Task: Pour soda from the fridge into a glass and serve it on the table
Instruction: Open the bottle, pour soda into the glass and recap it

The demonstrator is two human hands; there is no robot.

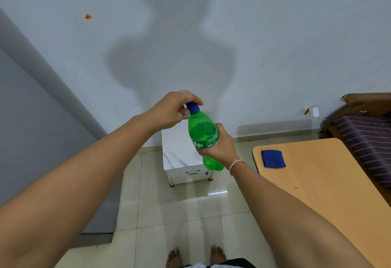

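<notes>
We grip the green bottle mid-body w/ right hand, left hand pinching the blue cap above it. Keep bottle upright, twist slowly to vent fizz.

A pale bluish wall rises behind a small white cabinet on glossy beige floor tiles, a wooden bed to the cabinet's right

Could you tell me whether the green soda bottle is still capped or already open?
Still capped: the blue cap sits on the green bottle's neck, gripped by the left hand; the right hand holds the body.
</notes>
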